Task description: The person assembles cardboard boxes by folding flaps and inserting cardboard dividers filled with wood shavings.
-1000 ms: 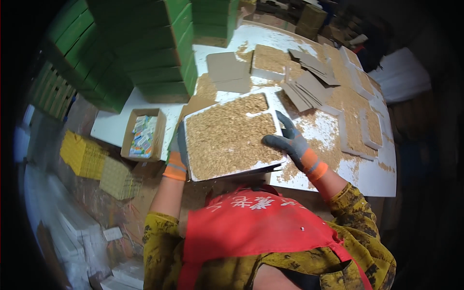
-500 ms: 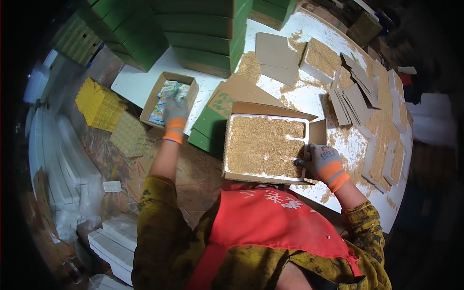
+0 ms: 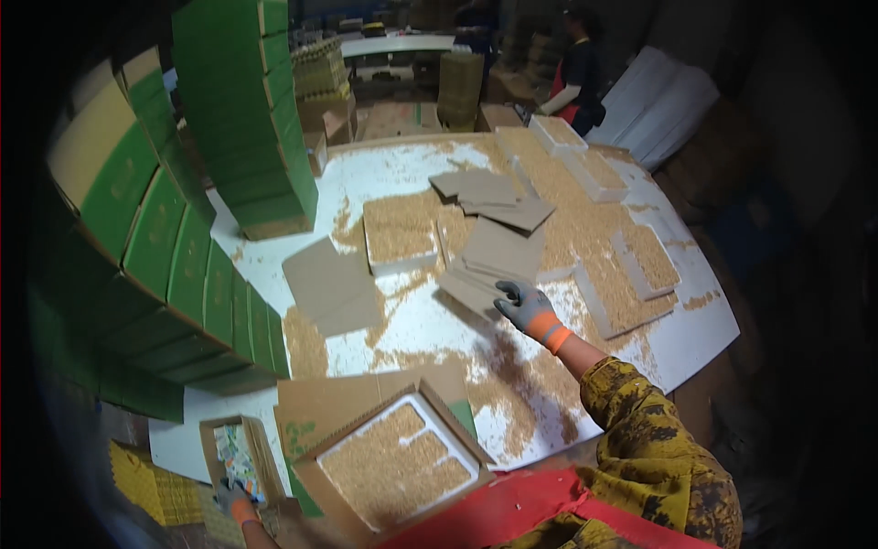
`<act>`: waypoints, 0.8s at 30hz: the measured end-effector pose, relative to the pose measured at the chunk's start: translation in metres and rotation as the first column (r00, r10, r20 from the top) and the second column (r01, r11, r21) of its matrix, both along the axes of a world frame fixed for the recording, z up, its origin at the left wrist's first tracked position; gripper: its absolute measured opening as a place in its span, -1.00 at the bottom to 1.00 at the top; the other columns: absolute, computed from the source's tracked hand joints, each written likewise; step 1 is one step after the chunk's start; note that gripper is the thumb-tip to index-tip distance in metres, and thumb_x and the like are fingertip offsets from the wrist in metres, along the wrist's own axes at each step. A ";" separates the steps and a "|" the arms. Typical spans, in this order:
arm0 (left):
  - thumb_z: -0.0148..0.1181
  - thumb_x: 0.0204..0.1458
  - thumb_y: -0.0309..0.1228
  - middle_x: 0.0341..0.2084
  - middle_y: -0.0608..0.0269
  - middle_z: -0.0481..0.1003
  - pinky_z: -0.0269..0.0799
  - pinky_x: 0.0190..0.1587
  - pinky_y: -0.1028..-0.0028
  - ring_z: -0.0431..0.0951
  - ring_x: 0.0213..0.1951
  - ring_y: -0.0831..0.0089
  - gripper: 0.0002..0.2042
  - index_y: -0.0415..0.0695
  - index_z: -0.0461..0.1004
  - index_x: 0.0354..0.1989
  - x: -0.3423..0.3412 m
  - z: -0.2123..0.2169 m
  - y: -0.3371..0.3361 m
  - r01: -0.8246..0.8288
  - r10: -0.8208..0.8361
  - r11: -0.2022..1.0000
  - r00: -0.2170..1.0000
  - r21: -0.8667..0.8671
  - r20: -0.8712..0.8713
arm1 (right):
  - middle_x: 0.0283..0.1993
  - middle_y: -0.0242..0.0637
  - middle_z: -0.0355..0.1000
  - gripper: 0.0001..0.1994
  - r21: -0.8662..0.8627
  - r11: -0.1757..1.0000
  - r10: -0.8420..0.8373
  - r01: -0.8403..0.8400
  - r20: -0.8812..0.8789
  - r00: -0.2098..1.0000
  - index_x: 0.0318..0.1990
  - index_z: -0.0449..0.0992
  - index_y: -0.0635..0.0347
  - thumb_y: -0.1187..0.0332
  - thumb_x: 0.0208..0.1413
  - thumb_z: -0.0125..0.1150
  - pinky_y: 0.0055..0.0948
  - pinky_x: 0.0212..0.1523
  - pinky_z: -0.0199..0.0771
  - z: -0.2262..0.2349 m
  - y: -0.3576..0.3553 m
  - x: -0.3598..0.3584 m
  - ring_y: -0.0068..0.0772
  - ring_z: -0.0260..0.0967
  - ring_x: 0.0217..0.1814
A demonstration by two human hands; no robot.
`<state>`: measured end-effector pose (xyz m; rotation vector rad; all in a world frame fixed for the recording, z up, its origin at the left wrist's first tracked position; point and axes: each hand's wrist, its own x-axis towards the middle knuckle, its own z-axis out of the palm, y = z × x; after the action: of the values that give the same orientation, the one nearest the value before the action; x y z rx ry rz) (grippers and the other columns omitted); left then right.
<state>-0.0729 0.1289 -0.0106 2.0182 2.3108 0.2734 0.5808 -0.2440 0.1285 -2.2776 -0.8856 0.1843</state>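
My right hand (image 3: 526,311), in a grey work glove with an orange cuff, reaches over the table beside a loose stack of grey-brown cardboard sheets (image 3: 494,259). Its fingers are apart and curved, with nothing seen in them. At the lower left, my left hand (image 3: 236,500), gloved alike, is at the near end of a small cardboard box (image 3: 265,455) of coloured packets (image 3: 236,457); its fingers are too small and dim to read. Between my arms, close to my body, lies an opened carton holding a white foam tray (image 3: 455,455) filled with tan granular material (image 3: 389,465).
Tall stacks of green cartons (image 3: 242,119) stand at the left. On the white table (image 3: 402,339) are more filled white trays (image 3: 402,265), scattered granules and a flat cardboard sheet (image 3: 334,288). Yellow moulded trays (image 3: 151,485) sit lower left. Another person (image 3: 578,78) stands beyond the table.
My view has swung up and right. My right hand has left the foam tray's edge and reached out to the cardboard sheets. My left hand is now at the small box's near end.
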 end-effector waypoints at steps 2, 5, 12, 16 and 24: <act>0.13 0.03 -0.42 -0.33 0.07 0.59 0.37 -0.05 0.23 0.56 -0.28 0.18 -0.79 -0.20 0.54 -0.17 -0.021 -0.025 0.004 0.077 -0.055 0.970 0.994 0.229 -0.099 | 0.26 -0.07 0.28 -0.33 -0.145 0.983 -0.090 0.113 0.159 0.983 0.25 0.31 0.09 0.01 -0.02 0.27 -0.20 0.28 0.21 -0.037 -0.007 0.056 -0.04 0.21 0.29; 0.09 0.12 -0.30 -0.21 -0.11 0.56 0.41 -0.14 0.15 0.53 -0.17 -0.01 -0.69 -0.27 0.50 -0.09 -0.059 -0.036 0.021 -0.017 0.015 1.000 0.992 0.013 0.127 | 0.43 -0.03 0.02 -0.10 -0.279 0.944 -0.118 0.177 0.216 0.969 0.36 0.15 0.05 -0.08 -0.15 0.35 -0.10 0.39 0.00 -0.062 0.006 0.100 0.11 -0.08 0.45; 0.09 0.13 -0.32 -0.24 -0.10 0.56 0.42 -0.17 0.16 0.54 -0.19 0.02 -0.71 -0.28 0.51 -0.10 -0.038 -0.025 -0.001 -0.107 0.066 0.988 0.945 0.110 0.319 | 0.16 -0.06 0.27 -0.24 -0.491 0.848 0.004 0.201 0.385 0.923 0.24 0.27 0.07 -0.07 -0.11 0.31 -0.12 0.16 0.25 -0.071 0.025 0.112 0.04 0.21 0.22; 0.09 0.14 -0.33 -0.25 -0.09 0.56 0.42 -0.19 0.17 0.55 -0.21 0.04 -0.71 -0.29 0.51 -0.10 -0.028 -0.015 -0.002 -0.120 0.048 0.979 0.920 0.163 0.389 | -0.07 -0.25 0.41 -0.76 -0.458 0.889 0.236 0.015 0.487 0.841 -0.05 0.44 0.08 0.36 0.12 0.00 -0.23 0.04 0.32 -0.083 0.026 0.111 -0.17 0.37 0.02; 0.08 0.15 -0.35 -0.28 -0.08 0.57 0.43 -0.22 0.18 0.56 -0.23 0.07 -0.73 -0.30 0.52 -0.11 -0.035 -0.008 -0.007 -0.136 -0.014 0.960 0.851 0.247 0.524 | -0.05 -0.19 0.47 -0.72 0.247 0.948 0.090 -0.203 0.402 0.911 0.02 0.54 0.02 0.25 0.19 0.10 -0.19 0.05 0.37 0.039 0.004 -0.015 -0.04 0.36 0.03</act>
<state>-0.1082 0.1223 -0.0186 1.6766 2.0648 1.0601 0.5660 -0.2397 0.1678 -2.0051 -1.2040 -0.3231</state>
